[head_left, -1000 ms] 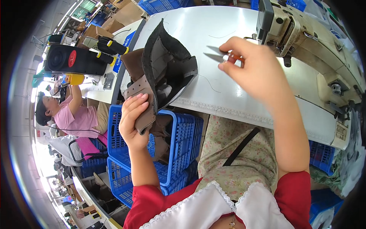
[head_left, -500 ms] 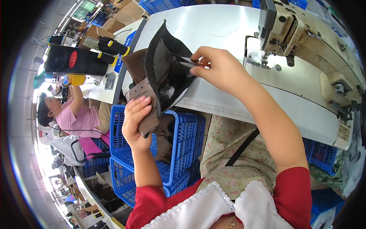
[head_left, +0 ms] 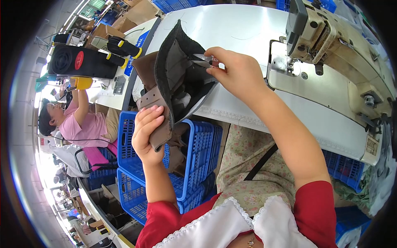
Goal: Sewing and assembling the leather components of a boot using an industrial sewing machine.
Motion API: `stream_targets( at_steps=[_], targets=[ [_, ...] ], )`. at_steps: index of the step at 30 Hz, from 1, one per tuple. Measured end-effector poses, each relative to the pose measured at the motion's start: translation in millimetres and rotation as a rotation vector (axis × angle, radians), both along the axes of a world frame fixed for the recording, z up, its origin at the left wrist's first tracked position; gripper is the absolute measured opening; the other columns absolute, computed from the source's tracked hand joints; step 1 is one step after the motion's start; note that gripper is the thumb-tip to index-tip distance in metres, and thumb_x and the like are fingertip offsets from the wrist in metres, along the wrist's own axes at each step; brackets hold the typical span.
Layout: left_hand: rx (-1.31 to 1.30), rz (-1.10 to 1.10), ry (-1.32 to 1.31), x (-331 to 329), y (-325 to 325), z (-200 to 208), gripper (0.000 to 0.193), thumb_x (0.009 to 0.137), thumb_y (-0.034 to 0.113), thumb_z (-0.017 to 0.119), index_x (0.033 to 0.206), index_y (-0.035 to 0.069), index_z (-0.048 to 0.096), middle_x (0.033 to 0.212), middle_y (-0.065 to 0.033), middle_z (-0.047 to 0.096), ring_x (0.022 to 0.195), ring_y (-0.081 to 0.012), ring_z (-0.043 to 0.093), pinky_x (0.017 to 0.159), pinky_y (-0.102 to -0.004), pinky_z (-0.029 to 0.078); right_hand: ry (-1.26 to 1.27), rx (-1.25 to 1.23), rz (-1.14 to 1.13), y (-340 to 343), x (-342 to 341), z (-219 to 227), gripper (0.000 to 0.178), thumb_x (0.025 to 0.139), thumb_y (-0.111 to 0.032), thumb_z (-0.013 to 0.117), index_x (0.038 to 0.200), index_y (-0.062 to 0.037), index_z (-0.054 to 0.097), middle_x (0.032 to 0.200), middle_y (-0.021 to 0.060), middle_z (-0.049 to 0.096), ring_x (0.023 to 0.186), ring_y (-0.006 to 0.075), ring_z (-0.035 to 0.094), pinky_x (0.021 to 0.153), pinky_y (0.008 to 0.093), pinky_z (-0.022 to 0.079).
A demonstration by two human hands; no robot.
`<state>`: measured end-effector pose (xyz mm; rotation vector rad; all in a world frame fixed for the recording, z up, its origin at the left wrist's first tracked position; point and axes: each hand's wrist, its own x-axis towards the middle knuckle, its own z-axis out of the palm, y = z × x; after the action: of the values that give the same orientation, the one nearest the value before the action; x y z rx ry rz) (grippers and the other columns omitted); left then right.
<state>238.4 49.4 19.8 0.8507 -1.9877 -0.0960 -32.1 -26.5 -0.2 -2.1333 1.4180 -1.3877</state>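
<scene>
My left hand (head_left: 148,131) is closed round the lower end of a brown shoe upper (head_left: 155,101) with a row of punched holes, holding it up over the table's near left edge. The piece gapes toward me, showing its dark lining and black edge. My right hand (head_left: 237,74) pinches a small pair of thread snips (head_left: 202,60). Its pale metal blades point left into the opening, against or close to the lining; whether they touch is unclear. Part of its reddish handle shows between my fingers.
A sewing machine (head_left: 331,49) stands on the white table (head_left: 235,22) to the right. Blue crates (head_left: 202,149), one with brown pieces inside, are stacked below the table's near left edge. A person in pink (head_left: 84,124) works at a black machine (head_left: 82,64) on the left.
The snips in my right hand have moved slightly up at the lining, with their blades more visible. The upper and my left hand have hardly moved. The view has shifted a little.
</scene>
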Motion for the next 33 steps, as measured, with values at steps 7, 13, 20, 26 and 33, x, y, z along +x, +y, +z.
stream_targets(
  at_steps=[7,13,20,26,33],
  targets=[
    [-0.007,0.002,-0.006,2,0,-1,0.027,0.081,0.019,0.069,0.099,0.000,0.070,0.112,-0.0176,0.072,0.113,-0.0338,0.065,0.106,-0.0466,0.040,-0.065,-0.018,0.034,-1,5,1,0.026,0.082,-0.018,0.074,0.107,-0.0130,0.067,0.083,0.0070,0.072,0.072,0.0245,0.070,0.065,0.0350,0.053],
    [-0.001,-0.004,-0.003,-1,0,0,0.027,0.081,0.020,0.069,0.100,0.000,0.070,0.112,-0.0176,0.072,0.113,-0.0341,0.065,0.106,-0.0468,0.040,-0.058,-0.036,0.041,-4,5,-1,0.026,0.084,-0.019,0.075,0.109,-0.0136,0.068,0.086,0.0078,0.073,0.073,0.0227,0.071,0.065,0.0325,0.054],
    [-0.011,0.006,0.016,10,1,-4,0.028,0.081,0.020,0.068,0.100,0.000,0.070,0.111,-0.0181,0.072,0.113,-0.0343,0.065,0.106,-0.0471,0.039,-0.093,0.087,0.107,25,-9,-9,0.032,0.082,-0.016,0.077,0.112,-0.0124,0.068,0.084,0.0052,0.070,0.065,0.0165,0.064,0.062,0.0283,0.051],
    [-0.010,-0.003,0.126,11,-4,-4,0.036,0.078,0.024,0.074,0.102,-0.002,0.069,0.114,-0.0192,0.071,0.114,-0.0333,0.064,0.107,-0.0463,0.039,-0.151,0.194,0.057,39,-21,-8,0.027,0.083,-0.020,0.075,0.108,-0.0151,0.068,0.085,0.0049,0.072,0.067,0.0211,0.070,0.062,0.0319,0.053],
    [0.042,0.020,0.149,9,-1,-4,0.037,0.078,0.024,0.077,0.104,-0.002,0.070,0.115,-0.0187,0.071,0.114,-0.0332,0.064,0.106,-0.0448,0.040,-0.215,0.239,0.045,45,-24,-8,0.031,0.082,-0.017,0.076,0.110,-0.0135,0.067,0.082,0.0042,0.070,0.065,0.0174,0.066,0.062,0.0281,0.051]
  ],
)
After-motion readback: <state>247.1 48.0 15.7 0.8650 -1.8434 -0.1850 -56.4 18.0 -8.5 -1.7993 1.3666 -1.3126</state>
